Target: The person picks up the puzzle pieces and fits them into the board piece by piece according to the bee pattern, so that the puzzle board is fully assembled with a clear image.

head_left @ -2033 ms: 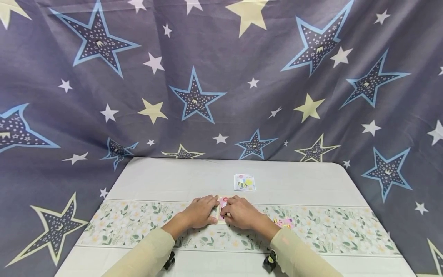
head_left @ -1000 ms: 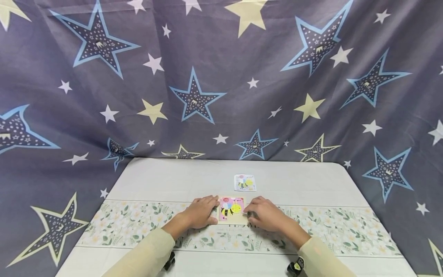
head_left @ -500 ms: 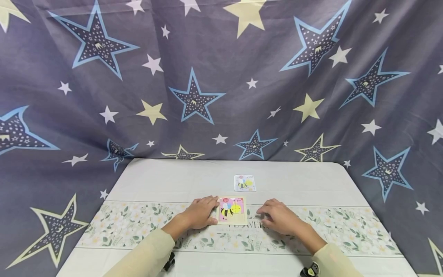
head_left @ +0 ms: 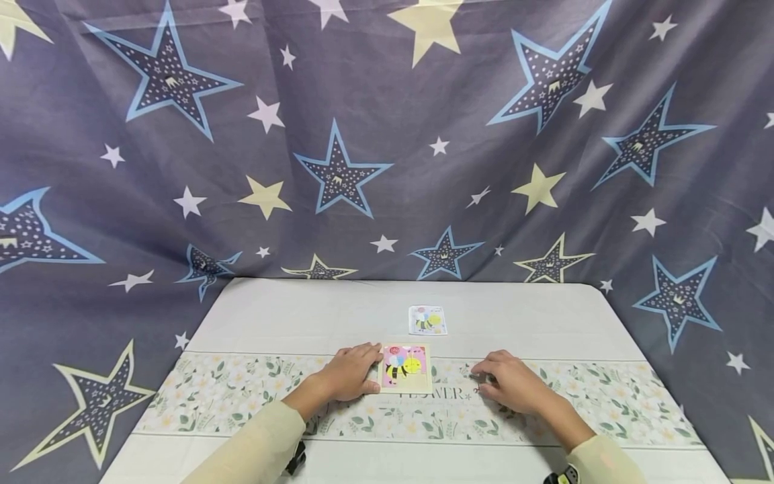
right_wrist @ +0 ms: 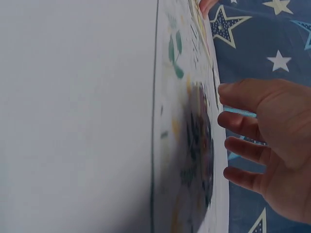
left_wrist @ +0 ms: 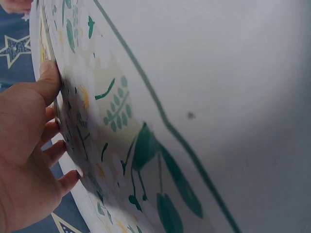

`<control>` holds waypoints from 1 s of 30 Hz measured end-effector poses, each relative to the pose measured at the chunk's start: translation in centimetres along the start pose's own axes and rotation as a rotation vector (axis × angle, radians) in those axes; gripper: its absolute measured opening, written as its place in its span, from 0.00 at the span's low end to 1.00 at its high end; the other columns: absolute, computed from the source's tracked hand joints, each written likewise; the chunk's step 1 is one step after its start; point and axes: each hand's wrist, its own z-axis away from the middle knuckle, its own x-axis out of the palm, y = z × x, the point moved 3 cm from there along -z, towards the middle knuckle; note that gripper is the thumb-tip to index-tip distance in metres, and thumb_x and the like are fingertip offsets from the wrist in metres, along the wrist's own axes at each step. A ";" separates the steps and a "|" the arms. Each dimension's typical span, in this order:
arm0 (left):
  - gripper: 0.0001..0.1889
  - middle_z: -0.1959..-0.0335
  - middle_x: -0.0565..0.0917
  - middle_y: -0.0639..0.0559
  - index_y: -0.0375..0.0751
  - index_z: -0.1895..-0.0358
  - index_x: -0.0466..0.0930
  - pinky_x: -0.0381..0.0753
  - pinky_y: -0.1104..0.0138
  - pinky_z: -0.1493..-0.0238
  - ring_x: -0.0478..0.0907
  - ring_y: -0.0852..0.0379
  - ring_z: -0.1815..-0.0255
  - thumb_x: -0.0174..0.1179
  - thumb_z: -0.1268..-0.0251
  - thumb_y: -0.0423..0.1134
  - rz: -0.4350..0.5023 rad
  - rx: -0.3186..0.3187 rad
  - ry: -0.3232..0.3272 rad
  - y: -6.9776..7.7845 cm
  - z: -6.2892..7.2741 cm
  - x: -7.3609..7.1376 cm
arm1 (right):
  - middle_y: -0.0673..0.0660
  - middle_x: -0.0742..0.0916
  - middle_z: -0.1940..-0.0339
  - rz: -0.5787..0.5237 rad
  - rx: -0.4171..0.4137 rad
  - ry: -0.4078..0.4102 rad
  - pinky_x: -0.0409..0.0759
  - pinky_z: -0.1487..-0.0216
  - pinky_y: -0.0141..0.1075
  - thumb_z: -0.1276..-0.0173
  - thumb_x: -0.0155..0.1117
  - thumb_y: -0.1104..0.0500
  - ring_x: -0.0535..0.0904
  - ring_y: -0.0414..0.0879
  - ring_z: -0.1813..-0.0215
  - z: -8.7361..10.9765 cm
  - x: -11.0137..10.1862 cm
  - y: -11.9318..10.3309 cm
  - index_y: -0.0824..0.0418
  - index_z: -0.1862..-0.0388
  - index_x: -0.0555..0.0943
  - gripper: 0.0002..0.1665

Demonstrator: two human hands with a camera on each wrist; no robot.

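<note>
A square wooden jigsaw puzzle (head_left: pixel 404 366) with a yellow-and-black bee on pink lies mid-table in the head view. Bare pale wood shows at its lower right. My left hand (head_left: pixel 351 372) rests against the puzzle's left edge, index finger by the upper corner and thumb by the lower one. In the left wrist view the thumb (left_wrist: pixel 48 80) is extended to the board's edge and the fingers are spread. To the right, my right hand (head_left: pixel 508 382) hovers with loosely bent, separated fingers over a flat pinkish piece (right_wrist: pixel 203 126), hidden from the head view.
Behind the puzzle lies a small printed card (head_left: pixel 428 320) with the same bee. A floral band with lettering (head_left: pixel 438 394) crosses the white tablecloth (head_left: pixel 302 309). A dark curtain with stars (head_left: pixel 387 134) hangs behind the table and along its sides.
My right hand has left the puzzle and moved right, uncovering the bee picture and covering the spot where a pink piece lay. My left hand has stayed at the puzzle's left edge.
</note>
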 end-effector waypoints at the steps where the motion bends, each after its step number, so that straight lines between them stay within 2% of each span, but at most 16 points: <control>1: 0.37 0.21 0.65 0.44 0.44 0.27 0.69 0.66 0.42 0.26 0.62 0.43 0.20 0.61 0.32 0.61 0.001 -0.001 0.000 0.0 0.0 0.0 | 0.49 0.88 0.54 0.002 0.016 -0.006 0.82 0.41 0.50 0.38 0.76 0.53 0.83 0.50 0.45 0.2 0.0 0.2 0.53 0.49 0.87 0.18; 6: 0.37 0.21 0.65 0.44 0.44 0.27 0.70 0.66 0.42 0.26 0.62 0.43 0.20 0.61 0.32 0.61 0.007 -0.001 0.001 0.0 0.0 0.0 | 0.47 0.87 0.55 0.011 0.044 -0.035 0.82 0.44 0.50 0.37 0.76 0.52 0.82 0.49 0.46 0.8 -0.3 0.7 0.52 0.50 0.88 0.17; 14: 0.37 0.21 0.66 0.44 0.44 0.27 0.69 0.66 0.42 0.26 0.62 0.43 0.20 0.61 0.32 0.61 0.008 0.003 0.005 -0.1 0.0 0.0 | 0.42 0.85 0.61 -0.015 -0.060 -0.023 0.80 0.53 0.42 0.41 0.77 0.54 0.78 0.39 0.55 1.5 0.1 0.9 0.50 0.53 0.88 0.16; 18: 0.37 0.21 0.66 0.44 0.43 0.27 0.69 0.66 0.42 0.25 0.62 0.43 0.20 0.61 0.32 0.61 0.011 0.004 0.005 -0.1 0.0 0.0 | 0.41 0.83 0.65 -0.017 -0.054 -0.020 0.76 0.57 0.38 0.41 0.76 0.56 0.74 0.35 0.58 1.5 0.4 0.8 0.49 0.55 0.88 0.14; 25: 0.37 0.21 0.65 0.44 0.43 0.27 0.69 0.65 0.42 0.25 0.62 0.43 0.20 0.61 0.32 0.61 0.011 0.000 0.001 -0.1 0.0 0.0 | 0.39 0.80 0.70 -0.012 -0.054 0.014 0.75 0.58 0.38 0.44 0.75 0.60 0.74 0.36 0.58 1.2 0.4 0.6 0.49 0.59 0.88 0.13; 30: 0.37 0.21 0.66 0.43 0.43 0.27 0.69 0.66 0.42 0.26 0.62 0.43 0.20 0.61 0.32 0.61 0.003 0.004 0.006 -0.1 0.0 0.0 | 0.38 0.80 0.72 0.010 -0.051 0.022 0.76 0.57 0.38 0.46 0.76 0.58 0.74 0.35 0.59 1.1 0.7 0.6 0.48 0.61 0.88 0.12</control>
